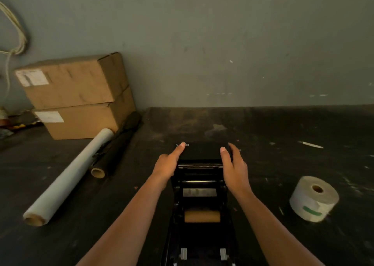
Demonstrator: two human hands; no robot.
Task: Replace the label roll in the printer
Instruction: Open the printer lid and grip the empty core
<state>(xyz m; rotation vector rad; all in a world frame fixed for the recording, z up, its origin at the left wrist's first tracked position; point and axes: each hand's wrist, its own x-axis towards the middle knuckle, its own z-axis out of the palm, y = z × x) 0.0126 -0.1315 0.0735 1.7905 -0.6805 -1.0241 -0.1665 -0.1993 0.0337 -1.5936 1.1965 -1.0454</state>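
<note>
A person's left hand point(169, 164) and right hand point(232, 164) flank the raised lid of an open black plastic label printer point(199, 197) at lower centre of the frame, fingers straight and touching the lid's edges. A bare brown cardboard core point(202, 216) sits inside. A white label roll point(314, 198) lies on the dark tabletop point(283, 128) at lower right, well apart from the printer.

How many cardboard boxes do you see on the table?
2, stacked at the far left by the wall: the upper box sits on the lower box. More may lie beyond the left edge.
</note>
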